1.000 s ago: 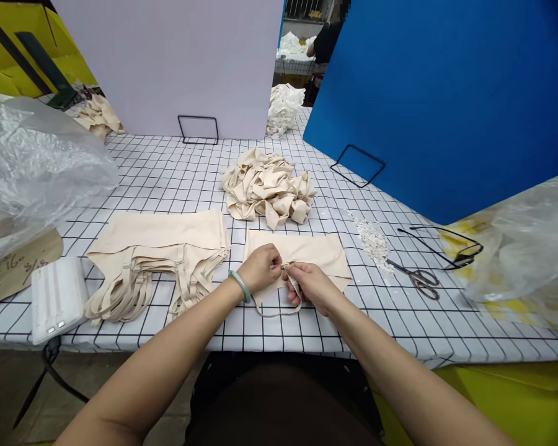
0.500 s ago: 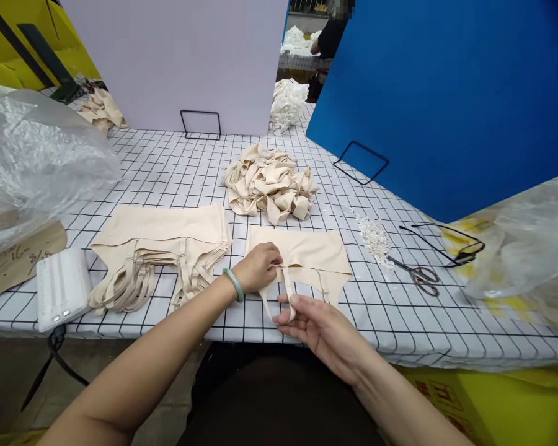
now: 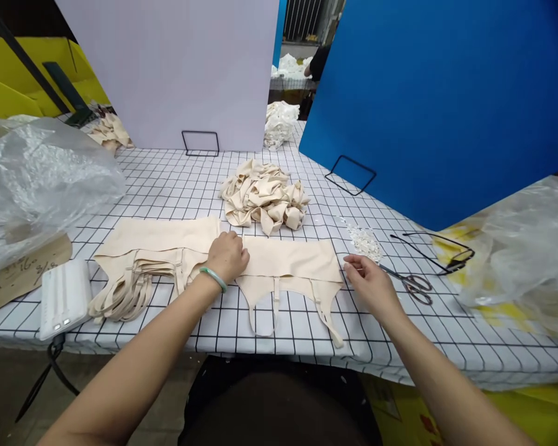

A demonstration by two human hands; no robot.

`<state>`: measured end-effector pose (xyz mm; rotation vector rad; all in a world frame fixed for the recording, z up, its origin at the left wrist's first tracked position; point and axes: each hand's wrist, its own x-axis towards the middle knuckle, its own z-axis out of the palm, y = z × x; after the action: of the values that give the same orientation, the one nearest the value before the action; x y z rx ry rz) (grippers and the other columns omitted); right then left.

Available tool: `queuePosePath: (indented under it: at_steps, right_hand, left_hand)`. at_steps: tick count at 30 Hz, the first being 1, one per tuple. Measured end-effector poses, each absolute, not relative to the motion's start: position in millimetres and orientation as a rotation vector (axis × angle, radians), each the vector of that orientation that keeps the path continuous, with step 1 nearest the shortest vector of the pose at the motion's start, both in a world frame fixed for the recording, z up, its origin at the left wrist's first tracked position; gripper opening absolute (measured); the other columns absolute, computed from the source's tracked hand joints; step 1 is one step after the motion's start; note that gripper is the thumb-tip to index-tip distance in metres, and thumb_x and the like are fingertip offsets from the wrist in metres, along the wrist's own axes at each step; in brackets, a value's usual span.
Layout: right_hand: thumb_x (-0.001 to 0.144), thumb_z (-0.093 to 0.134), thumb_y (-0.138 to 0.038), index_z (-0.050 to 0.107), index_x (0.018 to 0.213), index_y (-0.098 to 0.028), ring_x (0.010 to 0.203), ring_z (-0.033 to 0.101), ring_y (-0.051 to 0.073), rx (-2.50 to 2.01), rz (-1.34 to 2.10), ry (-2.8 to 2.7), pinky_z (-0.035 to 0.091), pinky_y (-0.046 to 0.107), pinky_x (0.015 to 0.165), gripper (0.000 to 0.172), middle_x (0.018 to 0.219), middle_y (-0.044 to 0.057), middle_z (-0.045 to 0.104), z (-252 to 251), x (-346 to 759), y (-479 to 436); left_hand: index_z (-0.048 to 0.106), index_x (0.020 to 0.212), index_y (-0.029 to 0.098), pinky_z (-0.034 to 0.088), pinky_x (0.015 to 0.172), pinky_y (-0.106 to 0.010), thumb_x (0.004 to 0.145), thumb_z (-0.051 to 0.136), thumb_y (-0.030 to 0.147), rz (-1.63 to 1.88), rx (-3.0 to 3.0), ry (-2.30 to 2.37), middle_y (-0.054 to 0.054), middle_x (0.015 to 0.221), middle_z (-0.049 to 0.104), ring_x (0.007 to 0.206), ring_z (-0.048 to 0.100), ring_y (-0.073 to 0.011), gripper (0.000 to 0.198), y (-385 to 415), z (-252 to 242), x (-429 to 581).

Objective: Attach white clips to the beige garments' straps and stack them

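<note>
At the table's near edge, the beige garment (image 3: 291,263) now lies flat on the checked cloth (image 3: 400,334), with its strap loop (image 3: 263,313) and loose strap (image 3: 329,319) trailing toward you. Half a second ago both of your hands worked that loop, and both have since left it. Your left hand (image 3: 227,255), a green bangle (image 3: 212,279) at the wrist, has moved up to the garment's top left corner. It rests there knuckles up, fingers bent, the tips pressing the fabric and gripping nothing. Your right hand (image 3: 369,282) has let go of the loop and swung out to the right, and is now just beside the garment's right edge without touching it. Its fingers are loosely curled, thumb and forefinger nearly meeting, and whether they pinch something small cannot be told from this angle.

Scissors (image 3: 411,285) lie just beyond that hand, with a scatter of white scraps (image 3: 365,238) near them and a pair of black glasses (image 3: 441,248) further right. Just beside the garment, left of your left hand, sits a flat stack of like pieces (image 3: 158,244). A white box (image 3: 65,297) lies near the table's left end. Behind these, a crumpled heap of beige pieces (image 3: 263,198) sits mid-table, and a clear plastic bag (image 3: 46,179) bulges at the left. A pale board (image 3: 177,68) and a blue board (image 3: 446,93) close the back.
</note>
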<state>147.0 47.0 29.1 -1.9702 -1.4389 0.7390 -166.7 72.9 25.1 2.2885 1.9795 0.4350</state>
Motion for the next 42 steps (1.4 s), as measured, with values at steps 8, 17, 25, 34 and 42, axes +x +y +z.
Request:
queuePosePath:
  at_steps: [8,17,25,34,42]
  right_hand:
    - [0.081,0.046,-0.039,0.062,0.098,-0.019,0.077,0.061,0.023,-1.961,0.574,-1.67,0.046,0.037,0.075,0.03,0.092,0.009,0.069,8,155,85]
    - [0.082,0.05,-0.052,0.059,0.088,-0.022,0.087,0.057,0.027,-2.117,0.49,-1.731,0.039,0.035,0.07,0.032,0.093,0.008,0.065,1,130,106]
    - [0.075,0.059,-0.039,0.051,0.065,-0.023,0.072,0.055,0.02,-1.943,0.639,-1.765,0.039,0.032,0.065,0.021,0.074,0.002,0.06,3,122,117]
    - [0.049,0.087,-0.051,0.066,0.097,-0.029,0.1,0.066,0.032,-1.524,1.18,-1.075,0.055,0.049,0.088,0.057,0.095,0.006,0.07,43,159,65]
    - [0.069,0.082,-0.035,0.069,0.079,-0.036,0.079,0.061,0.022,-0.853,1.031,-1.235,0.057,0.046,0.086,0.017,0.084,0.0,0.059,137,74,48]
  left_hand:
    - [0.059,0.068,0.017,0.047,0.08,-0.04,0.077,0.054,0.008,0.4,2.248,2.045,-0.012,0.085,0.062,0.09,0.055,-0.0274,0.014,75,22,-172]
    - [0.066,0.086,0.014,0.038,0.091,-0.051,0.083,0.055,0.029,0.098,2.165,2.299,-0.017,0.106,0.063,0.109,0.05,-0.0349,0.019,86,37,-171]
    - [0.061,0.076,0.015,0.032,0.097,-0.052,0.073,0.059,0.011,0.054,2.099,2.124,-0.014,0.095,0.065,0.109,0.051,-0.0336,0.005,108,47,-164]
    - [0.047,0.094,0.019,0.047,0.063,-0.024,0.086,0.057,0.021,1.275,1.253,1.303,0.002,0.077,0.058,0.069,0.057,-0.011,0.013,8,73,-154]
    - [0.058,0.107,0.015,0.057,0.064,-0.025,0.084,0.071,0.024,1.566,1.273,1.238,-0.003,0.084,0.068,0.074,0.067,-0.0132,0.029,-54,189,-251]
